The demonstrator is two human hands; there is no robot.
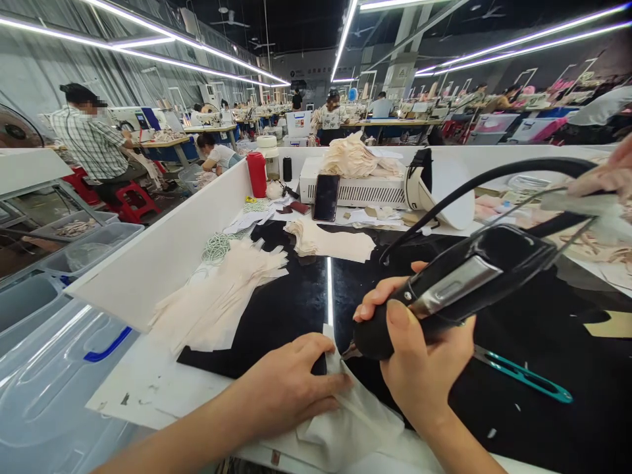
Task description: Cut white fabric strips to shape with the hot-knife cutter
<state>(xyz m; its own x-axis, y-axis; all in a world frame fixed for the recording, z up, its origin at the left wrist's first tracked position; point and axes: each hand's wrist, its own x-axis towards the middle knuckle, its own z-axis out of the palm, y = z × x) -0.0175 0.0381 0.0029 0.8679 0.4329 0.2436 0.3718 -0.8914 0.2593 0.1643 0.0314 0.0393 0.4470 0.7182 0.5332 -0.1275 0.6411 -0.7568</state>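
My left hand (291, 388) is closed on a pale cloth piece (363, 421) near the front edge of the table, with the thumb and fingers at its narrow upper end. My right hand (424, 355) is wrapped round a black corded hand tool (459, 283) with a silver lever along its side. The tool's small metal tip points down and left, right beside the cloth at my left fingers; whether it touches cannot be made out. A teal-handled pair of thread snips (530, 376) lies on the black mat (533, 428), right of my right hand.
Stacked pale cloth pieces (222, 289) lie at left; another stack (336, 240) lies ahead. Behind are a phone (326, 197), a white vented box (365, 187) and a red cup (256, 174). The tool's thick cable (474, 178) arches right. Another person's hand (617, 164) shows at far right.
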